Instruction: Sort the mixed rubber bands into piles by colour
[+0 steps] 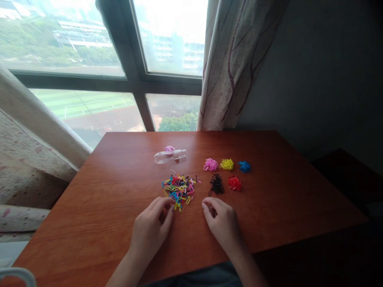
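A mixed pile of small plastic stitch markers [179, 187], shaped like safety pins, lies mid-table in several colours. My left hand [152, 223] rests at the pile's near left edge, thumb and index fingertips drawn together against the markers; what is between them is too small to make out. To the right of the pile, my right hand [223, 219] is closed in a pinch just above the wood, and its fingertips hide whatever they hold. Sorted heaps lie beyond it: pink [210, 164], yellow [227, 164], blue [244, 166], black [216, 184] and red [235, 183].
Behind the pile, a clear plastic bottle [163, 157] lies on its side with a pink piece [169, 148] against it. The brown wooden table [98, 207] meets a window [137, 83] and curtains [230, 63] at the back. A white curved object [18, 273] shows at lower left.
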`<state>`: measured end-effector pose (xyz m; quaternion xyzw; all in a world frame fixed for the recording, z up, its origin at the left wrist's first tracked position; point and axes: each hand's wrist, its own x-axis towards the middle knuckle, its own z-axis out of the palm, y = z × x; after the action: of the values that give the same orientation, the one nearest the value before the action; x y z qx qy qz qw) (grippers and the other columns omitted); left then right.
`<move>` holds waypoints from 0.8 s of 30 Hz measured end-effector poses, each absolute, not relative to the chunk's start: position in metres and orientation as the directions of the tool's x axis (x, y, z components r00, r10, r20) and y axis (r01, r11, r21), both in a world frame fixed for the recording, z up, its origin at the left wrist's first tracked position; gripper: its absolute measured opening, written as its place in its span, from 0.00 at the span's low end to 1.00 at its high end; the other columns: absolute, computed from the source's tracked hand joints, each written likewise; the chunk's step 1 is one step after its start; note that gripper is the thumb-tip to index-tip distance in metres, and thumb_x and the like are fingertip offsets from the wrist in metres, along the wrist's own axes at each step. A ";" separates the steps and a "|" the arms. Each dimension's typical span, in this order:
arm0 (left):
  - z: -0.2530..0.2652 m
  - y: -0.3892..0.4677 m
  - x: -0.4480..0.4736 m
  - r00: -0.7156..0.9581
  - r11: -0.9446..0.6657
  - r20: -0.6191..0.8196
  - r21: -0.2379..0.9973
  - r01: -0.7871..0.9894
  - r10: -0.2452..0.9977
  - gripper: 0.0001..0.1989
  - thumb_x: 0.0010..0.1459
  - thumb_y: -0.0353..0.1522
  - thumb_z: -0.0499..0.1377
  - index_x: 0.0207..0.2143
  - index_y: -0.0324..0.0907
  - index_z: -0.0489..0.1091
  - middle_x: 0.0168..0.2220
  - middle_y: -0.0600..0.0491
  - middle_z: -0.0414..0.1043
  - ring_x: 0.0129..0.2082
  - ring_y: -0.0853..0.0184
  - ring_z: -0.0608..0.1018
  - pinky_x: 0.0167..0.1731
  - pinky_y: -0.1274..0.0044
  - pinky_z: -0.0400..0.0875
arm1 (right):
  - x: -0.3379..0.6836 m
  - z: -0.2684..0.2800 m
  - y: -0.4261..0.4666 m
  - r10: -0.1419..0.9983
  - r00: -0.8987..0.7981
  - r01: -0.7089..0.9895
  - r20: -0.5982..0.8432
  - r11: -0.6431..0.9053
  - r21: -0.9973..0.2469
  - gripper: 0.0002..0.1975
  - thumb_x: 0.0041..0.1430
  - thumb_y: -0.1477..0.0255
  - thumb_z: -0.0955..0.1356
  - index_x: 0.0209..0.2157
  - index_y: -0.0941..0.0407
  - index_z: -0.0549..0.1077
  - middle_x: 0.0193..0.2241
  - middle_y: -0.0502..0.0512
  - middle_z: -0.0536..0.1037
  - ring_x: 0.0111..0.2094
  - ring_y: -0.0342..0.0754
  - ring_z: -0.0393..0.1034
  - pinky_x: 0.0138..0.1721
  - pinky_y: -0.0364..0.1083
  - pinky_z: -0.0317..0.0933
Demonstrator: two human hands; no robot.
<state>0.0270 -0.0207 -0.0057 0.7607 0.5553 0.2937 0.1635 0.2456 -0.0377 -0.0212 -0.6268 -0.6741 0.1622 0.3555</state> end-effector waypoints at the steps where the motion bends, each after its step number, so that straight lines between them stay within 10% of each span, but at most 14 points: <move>1: -0.005 -0.021 0.028 0.216 -0.334 0.267 0.559 0.759 0.939 0.07 0.63 0.33 0.53 0.40 0.46 0.70 0.33 0.56 0.74 0.27 0.71 0.75 0.29 0.79 0.68 | 0.246 -0.020 -0.037 0.961 0.040 0.728 0.275 0.161 -0.666 0.09 0.63 0.72 0.64 0.33 0.54 0.76 0.26 0.51 0.78 0.25 0.44 0.71 0.29 0.40 0.59; 14: 0.009 -0.008 0.040 0.322 -0.390 0.262 0.277 0.878 0.910 0.09 0.64 0.34 0.53 0.44 0.48 0.71 0.42 0.54 0.77 0.35 0.63 0.80 0.29 0.77 0.69 | 0.247 -0.020 -0.039 0.969 0.036 0.729 0.245 0.143 -0.669 0.09 0.64 0.73 0.64 0.34 0.54 0.76 0.27 0.51 0.78 0.27 0.45 0.71 0.31 0.41 0.60; 24: 0.017 -0.011 0.031 0.271 -0.374 0.271 0.490 0.787 0.924 0.08 0.62 0.33 0.53 0.38 0.46 0.72 0.33 0.56 0.77 0.27 0.68 0.77 0.26 0.80 0.67 | 0.246 -0.019 -0.038 0.968 0.039 0.722 0.246 0.143 -0.677 0.09 0.63 0.73 0.64 0.33 0.54 0.76 0.26 0.51 0.78 0.26 0.45 0.71 0.31 0.41 0.60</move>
<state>0.0307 -0.0108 0.0167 0.7864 0.5440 0.2622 0.1301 0.2459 -0.0384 -0.0192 -0.6304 -0.6704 0.1762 0.3494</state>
